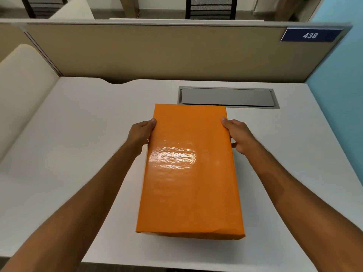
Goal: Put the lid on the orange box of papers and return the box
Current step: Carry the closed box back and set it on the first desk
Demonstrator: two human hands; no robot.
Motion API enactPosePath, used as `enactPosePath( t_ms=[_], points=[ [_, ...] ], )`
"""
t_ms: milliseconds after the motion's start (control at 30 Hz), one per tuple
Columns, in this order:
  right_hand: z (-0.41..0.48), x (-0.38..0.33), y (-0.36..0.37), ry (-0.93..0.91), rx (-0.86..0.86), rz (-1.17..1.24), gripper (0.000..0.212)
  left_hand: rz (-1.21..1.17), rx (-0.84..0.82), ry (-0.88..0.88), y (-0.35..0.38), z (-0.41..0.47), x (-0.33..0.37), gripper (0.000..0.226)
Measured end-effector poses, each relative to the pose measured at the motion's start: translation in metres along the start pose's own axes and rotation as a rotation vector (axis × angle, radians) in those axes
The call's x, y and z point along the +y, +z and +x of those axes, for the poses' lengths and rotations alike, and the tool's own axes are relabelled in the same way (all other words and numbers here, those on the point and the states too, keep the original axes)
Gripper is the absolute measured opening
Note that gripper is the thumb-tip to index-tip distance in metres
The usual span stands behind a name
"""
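Observation:
A glossy orange lid (189, 169) covers the box at the middle of the white desk (78, 134); only the lid's top and near edge show, and the box and its papers underneath are hidden. My left hand (140, 135) grips the lid's left long side near the far end, thumb on the top edge. On the opposite long side my right hand (238, 137) holds the same way, with the fingers curled down out of sight.
A grey metal cable flap (227, 97) is set into the desk just beyond the box. A beige partition (157, 54) closes the back, with a blue "438" sign (310, 35) at its right. A cream panel (23, 91) bounds the left, a light blue wall (341, 79) the right.

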State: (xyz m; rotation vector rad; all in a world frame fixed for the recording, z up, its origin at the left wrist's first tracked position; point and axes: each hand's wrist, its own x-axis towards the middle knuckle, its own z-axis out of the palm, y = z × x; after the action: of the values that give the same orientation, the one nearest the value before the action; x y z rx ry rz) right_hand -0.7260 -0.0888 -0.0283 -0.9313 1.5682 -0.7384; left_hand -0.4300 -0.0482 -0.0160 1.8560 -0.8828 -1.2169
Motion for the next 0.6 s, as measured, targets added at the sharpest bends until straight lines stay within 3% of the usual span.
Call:
enactPosePath(
  t_ms=[267,600],
  points=[
    [-0.052,0.032,-0.017,-0.041,-0.102,-0.021,0.044,0.037,-0.183,0.008,-0.024,-0.064,-0.045,0.059],
    [-0.108,0.08,-0.021,0.008,-0.166,0.028,0.052,-0.038,-0.224,-0.056,-0.036,-0.123,-0.09,0.07]
  ],
)
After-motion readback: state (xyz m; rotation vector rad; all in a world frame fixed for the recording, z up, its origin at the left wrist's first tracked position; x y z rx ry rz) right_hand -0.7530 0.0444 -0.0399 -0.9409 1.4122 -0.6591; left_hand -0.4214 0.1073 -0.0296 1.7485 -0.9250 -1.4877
